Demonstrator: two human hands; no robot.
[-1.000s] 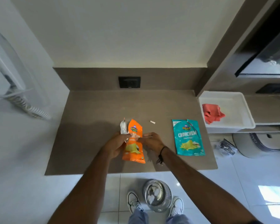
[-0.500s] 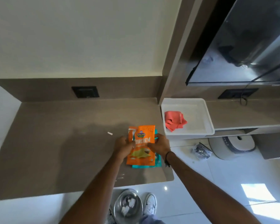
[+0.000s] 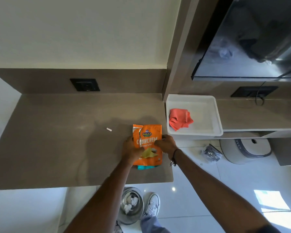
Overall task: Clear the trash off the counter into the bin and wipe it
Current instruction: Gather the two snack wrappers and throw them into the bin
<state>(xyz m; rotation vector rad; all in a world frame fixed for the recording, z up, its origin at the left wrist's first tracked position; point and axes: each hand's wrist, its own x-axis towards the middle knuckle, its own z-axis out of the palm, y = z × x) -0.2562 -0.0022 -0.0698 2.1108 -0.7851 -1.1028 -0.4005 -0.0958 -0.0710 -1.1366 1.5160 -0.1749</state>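
An orange snack packet lies stacked on a teal packet, of which only a bottom strip shows, near the right end of the brown counter. My left hand grips the stack's left edge and my right hand grips its right edge. A small white scrap lies on the counter to the left. A steel bin holding crumpled paper stands on the floor below the counter's front edge. A coral cloth lies in a white tray to the right.
A black socket plate sits on the backsplash. A dark screen hangs at upper right above a lower shelf. On the floor are a round white device, a dark wrapper and my shoes.
Both hands carried the orange packet to the right and laid it on the teal packet. The view swung right, so the wall phone left the frame.
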